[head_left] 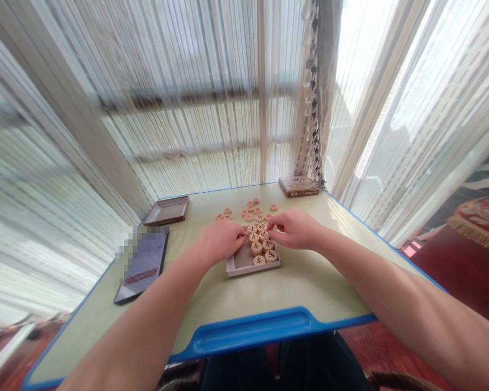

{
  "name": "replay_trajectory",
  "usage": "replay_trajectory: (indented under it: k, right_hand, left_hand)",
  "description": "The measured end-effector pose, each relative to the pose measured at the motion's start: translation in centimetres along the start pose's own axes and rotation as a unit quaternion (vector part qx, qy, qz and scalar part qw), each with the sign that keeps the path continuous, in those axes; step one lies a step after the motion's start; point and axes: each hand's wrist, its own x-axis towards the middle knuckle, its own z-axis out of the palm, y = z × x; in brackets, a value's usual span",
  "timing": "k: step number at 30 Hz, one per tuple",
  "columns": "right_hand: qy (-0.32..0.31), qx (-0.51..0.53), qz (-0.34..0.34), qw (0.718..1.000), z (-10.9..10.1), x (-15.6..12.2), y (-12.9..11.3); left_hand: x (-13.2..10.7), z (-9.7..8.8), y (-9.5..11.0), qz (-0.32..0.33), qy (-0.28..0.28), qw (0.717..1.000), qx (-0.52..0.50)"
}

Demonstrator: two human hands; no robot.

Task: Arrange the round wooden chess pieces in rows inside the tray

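Observation:
A shallow cardboard box (253,269) lies on the table, with round wooden Chinese chess pieces (256,248) in its right part, dark characters facing up. Bare box floor shows at its left. My left hand (224,239) is over the box's left edge, fingers curled together; what they hold, if anything, is hidden. My right hand (295,228) comes in from the right, thumb and forefinger bent toward each other against the pieces at the box's right edge. Whether a piece is between them is unclear. Behind the box lie several loose red-marked chess pieces (257,210).
An empty box lid or tray (169,210) lies at the back left. Near it is a tablet (144,266), partly pixelated. A closed brown box (299,185) sits at the back right corner. The table (212,293) has a blue rim with a groove (252,329) at the front.

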Motion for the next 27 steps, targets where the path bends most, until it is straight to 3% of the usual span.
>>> replay_trajectory:
  k: [8,15,21,27]
  right_hand:
    - [0.016,0.011,0.026,0.999,0.3,0.1,0.6]
    - [0.123,0.030,0.035,0.991,1.7,1.1,2.2]
    - [0.051,-0.020,-0.004,0.998,4.0,2.3,3.5]
    - [0.097,-0.017,-0.051,0.994,3.8,2.1,3.8]
  left_hand:
    - [0.4,0.8,-0.2,0.016,0.014,1.000,0.019]
    - [0.4,0.9,-0.2,0.025,0.019,0.999,0.009]
    - [0.7,1.3,-0.3,0.020,0.027,0.999,0.027]
    - [0.2,0.6,0.4,-0.012,0.021,0.999,0.049]
